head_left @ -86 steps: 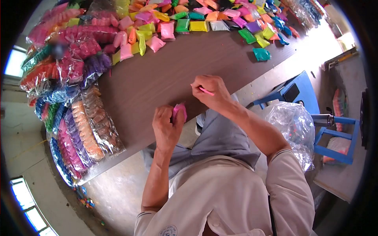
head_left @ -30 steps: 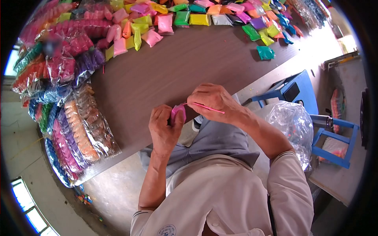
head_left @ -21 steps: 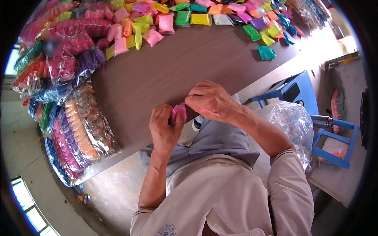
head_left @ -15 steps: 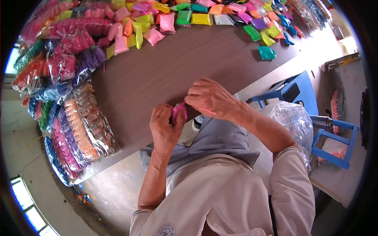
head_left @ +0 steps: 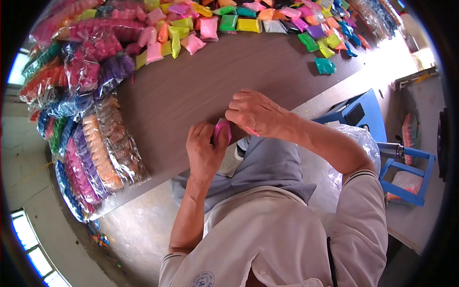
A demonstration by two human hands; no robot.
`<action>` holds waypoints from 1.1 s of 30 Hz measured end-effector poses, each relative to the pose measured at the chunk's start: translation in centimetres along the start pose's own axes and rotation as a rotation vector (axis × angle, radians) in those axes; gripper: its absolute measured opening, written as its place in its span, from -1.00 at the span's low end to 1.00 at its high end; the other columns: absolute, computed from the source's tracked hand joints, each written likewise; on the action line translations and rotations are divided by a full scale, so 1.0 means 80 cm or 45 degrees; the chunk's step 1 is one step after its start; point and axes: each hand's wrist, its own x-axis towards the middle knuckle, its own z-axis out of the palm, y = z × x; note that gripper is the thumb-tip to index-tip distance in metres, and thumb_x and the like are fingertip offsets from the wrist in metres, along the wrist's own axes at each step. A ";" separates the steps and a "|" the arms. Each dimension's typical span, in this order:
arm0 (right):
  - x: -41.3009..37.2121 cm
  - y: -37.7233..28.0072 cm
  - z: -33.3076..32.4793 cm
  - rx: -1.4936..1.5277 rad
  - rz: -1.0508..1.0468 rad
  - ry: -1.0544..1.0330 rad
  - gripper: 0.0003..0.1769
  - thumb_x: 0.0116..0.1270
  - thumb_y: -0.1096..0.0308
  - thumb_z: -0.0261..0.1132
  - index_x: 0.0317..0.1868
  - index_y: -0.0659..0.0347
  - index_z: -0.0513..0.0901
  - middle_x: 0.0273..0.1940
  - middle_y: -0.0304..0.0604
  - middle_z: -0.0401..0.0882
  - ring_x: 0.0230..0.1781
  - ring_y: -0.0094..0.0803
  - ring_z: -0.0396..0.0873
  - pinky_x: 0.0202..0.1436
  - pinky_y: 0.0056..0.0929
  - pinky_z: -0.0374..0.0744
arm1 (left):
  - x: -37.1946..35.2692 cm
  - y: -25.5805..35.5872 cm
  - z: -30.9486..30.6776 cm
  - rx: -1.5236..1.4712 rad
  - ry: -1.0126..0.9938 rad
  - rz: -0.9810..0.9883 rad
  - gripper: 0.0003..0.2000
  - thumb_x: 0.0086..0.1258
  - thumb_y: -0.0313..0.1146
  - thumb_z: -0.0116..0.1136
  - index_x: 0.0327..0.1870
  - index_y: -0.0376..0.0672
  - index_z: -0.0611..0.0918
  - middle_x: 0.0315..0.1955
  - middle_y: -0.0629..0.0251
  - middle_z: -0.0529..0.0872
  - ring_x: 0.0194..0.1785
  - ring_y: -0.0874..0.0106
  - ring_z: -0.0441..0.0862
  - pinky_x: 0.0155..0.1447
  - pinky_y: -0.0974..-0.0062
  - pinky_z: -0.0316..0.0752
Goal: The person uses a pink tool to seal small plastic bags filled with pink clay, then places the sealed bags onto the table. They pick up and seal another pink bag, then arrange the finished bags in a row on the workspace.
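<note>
My left hand (head_left: 204,149) is closed round a small bright pink packet (head_left: 222,131), which pokes up between thumb and curled fingers over the table's front edge. Just to its right, my right hand (head_left: 254,114) is curled, knuckles up, its fingertips close to the packet's upper end. A thin pinkish-red stick (head_left: 252,131) sticks out from under the right palm; the rest of it is hidden by the hand. Both hands are above my lap and the near edge of the brown table (head_left: 177,95).
Small coloured packets (head_left: 248,25) lie along the table's far side, with one teal packet (head_left: 325,66) apart at the right. Clear bags of packets (head_left: 103,153) are piled at left. A blue stool (head_left: 406,179), a blue box (head_left: 358,110) and a clear plastic bag (head_left: 334,177) are at right.
The packet stays in my left hand, turned slightly more upright. My right hand has shifted slightly upward, its elbow swinging outward. The whole view has shifted a little.
</note>
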 end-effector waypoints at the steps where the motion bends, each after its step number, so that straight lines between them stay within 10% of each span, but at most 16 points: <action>1: 0.000 0.004 -0.003 -0.005 -0.004 0.001 -0.82 0.01 0.41 0.39 -0.51 0.15 0.49 -0.47 -0.20 0.46 -0.28 -0.21 0.48 -0.13 -0.25 0.48 | 0.000 0.001 -0.001 0.009 -0.020 -0.007 -0.86 0.20 -0.52 0.38 -0.41 -0.29 0.60 -0.38 0.09 0.66 -0.25 0.06 0.58 -0.14 0.17 0.51; 8: -0.055 0.071 -0.041 0.202 0.762 0.415 -0.89 0.26 0.40 0.35 -0.38 0.24 0.63 -0.46 -0.02 0.64 -0.46 -0.16 0.65 -0.36 -0.28 0.56 | -0.012 -0.001 -0.006 -0.149 0.043 0.088 -0.81 0.32 -0.45 0.35 -0.39 -0.34 0.57 -0.33 0.01 0.66 -0.20 0.05 0.58 -0.06 0.23 0.51; 23: -0.034 -0.008 -0.007 0.607 0.465 0.409 -0.92 0.34 0.42 0.37 -0.30 0.24 0.74 -0.42 -0.11 0.68 -0.43 -0.20 0.66 -0.32 -0.32 0.60 | -0.006 0.000 -0.012 -0.154 -0.034 0.003 -0.83 0.47 -0.39 0.29 -0.25 -0.34 0.66 -0.26 0.05 0.71 -0.13 0.08 0.62 -0.06 0.23 0.53; 33: -0.029 -0.034 0.004 1.152 0.963 0.303 -0.74 0.56 0.38 0.20 0.11 0.32 0.67 -0.41 -0.16 0.69 -0.47 -0.55 0.62 -0.39 -0.48 0.59 | -0.007 0.004 -0.017 -0.245 -0.061 -0.083 -0.81 0.51 -0.34 0.27 -0.20 -0.32 0.67 -0.20 0.06 0.73 -0.11 0.12 0.66 -0.02 0.27 0.55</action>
